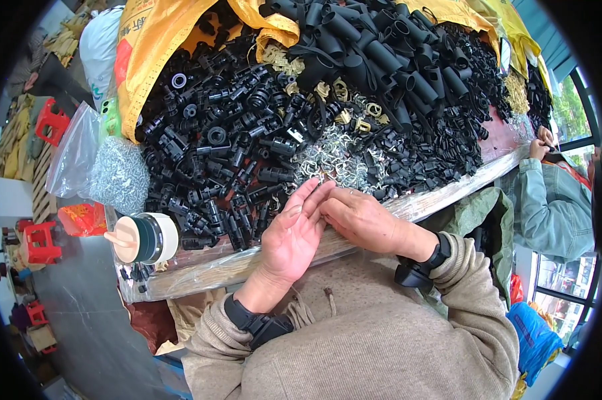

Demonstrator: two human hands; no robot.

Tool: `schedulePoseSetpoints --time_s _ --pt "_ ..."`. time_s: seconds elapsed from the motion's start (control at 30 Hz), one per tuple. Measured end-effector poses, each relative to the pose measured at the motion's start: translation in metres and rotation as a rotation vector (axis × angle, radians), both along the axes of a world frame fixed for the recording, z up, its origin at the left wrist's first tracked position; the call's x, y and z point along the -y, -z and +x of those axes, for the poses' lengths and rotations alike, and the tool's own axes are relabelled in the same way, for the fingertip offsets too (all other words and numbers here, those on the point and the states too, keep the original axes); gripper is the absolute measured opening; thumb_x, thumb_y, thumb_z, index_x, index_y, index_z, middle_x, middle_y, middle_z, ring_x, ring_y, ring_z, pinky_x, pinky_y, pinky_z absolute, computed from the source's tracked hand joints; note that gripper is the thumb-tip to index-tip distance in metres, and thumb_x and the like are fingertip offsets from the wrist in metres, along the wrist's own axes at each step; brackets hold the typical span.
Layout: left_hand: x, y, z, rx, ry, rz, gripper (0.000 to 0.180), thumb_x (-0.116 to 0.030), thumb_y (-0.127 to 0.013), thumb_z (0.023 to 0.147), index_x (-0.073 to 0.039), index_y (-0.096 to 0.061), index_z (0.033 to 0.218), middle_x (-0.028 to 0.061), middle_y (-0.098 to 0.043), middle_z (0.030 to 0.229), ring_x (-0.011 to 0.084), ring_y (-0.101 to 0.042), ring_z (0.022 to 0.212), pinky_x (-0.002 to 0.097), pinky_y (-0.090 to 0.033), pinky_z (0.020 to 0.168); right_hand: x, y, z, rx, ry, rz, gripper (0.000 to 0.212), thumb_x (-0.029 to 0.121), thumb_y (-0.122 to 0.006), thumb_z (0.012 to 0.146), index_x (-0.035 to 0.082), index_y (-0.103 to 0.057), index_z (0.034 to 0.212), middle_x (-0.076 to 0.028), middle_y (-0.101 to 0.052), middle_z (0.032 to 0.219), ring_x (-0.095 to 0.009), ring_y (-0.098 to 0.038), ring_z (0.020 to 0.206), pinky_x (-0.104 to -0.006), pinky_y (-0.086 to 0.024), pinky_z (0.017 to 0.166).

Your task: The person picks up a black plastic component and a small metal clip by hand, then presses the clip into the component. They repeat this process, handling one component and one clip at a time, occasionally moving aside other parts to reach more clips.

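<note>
My left hand is turned palm up at the near edge of the heap, its fingers stretched out and pointing away from me. Against its fingertips rests my right hand, with fingers curled into a pinch; whatever it grips is too small or too hidden to make out. Just beyond both hands lies a pile of small bent silvery metal pieces. Black plastic fittings with round collars spread to the left of it. On the right are many small flat black pieces, and black tubes lie behind.
A plastic-wrapped table edge runs before me. At its left stand a lidded cup and a clear bag of silvery pieces. Yellow sacks border the heap's back. Another person works at the far right. Red stools stand leftward.
</note>
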State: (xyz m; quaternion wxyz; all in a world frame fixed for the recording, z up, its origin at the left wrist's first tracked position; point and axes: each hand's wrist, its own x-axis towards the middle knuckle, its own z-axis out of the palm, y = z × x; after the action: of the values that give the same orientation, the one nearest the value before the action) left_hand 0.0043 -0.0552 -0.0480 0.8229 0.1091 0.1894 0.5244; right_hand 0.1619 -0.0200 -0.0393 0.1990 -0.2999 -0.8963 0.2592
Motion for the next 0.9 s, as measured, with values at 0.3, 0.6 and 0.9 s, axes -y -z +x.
schedulePoseSetpoints --time_s 0.3,0.6,0.9 --pt "0.000 -0.003 0.005 0.014 -0.009 -0.009 0.071 -0.028 -0.056 0.072 0.002 -0.023 0.127 0.0196 -0.028 0.131 0.0254 -0.033 0.118 0.0342 -0.023 0.101 -0.001 -0.006 0.004 -0.038 0.023 -0.098 0.010 0.001 -0.051 0.073 0.000 -0.044 0.080 -0.014 -0.047 0.080 -0.029 -0.053 0.073 -0.0358 -0.044 0.059" --pt "0.006 -0.004 0.011 -0.345 -0.052 0.061 0.036 -0.005 -0.052 0.081 0.001 -0.040 0.115 0.0111 -0.048 0.112 0.0150 -0.046 0.103 0.0265 -0.036 0.089 -0.004 -0.006 0.012 -0.338 0.136 -0.441 0.008 0.008 -0.050 0.083 0.002 -0.046 0.083 -0.004 -0.047 0.071 -0.015 -0.048 0.063 -0.0248 -0.039 0.055" --pt "0.009 -0.001 0.007 -0.948 -0.132 0.388 0.012 -0.004 -0.058 0.078 0.001 -0.057 0.090 0.0042 -0.056 0.083 0.0062 -0.053 0.070 0.0184 -0.043 0.062 0.000 -0.006 0.014 -0.595 0.169 -1.242 0.011 0.015 -0.050 0.085 0.004 -0.049 0.083 0.004 -0.046 0.069 -0.004 -0.041 0.059 -0.0173 -0.033 0.052"
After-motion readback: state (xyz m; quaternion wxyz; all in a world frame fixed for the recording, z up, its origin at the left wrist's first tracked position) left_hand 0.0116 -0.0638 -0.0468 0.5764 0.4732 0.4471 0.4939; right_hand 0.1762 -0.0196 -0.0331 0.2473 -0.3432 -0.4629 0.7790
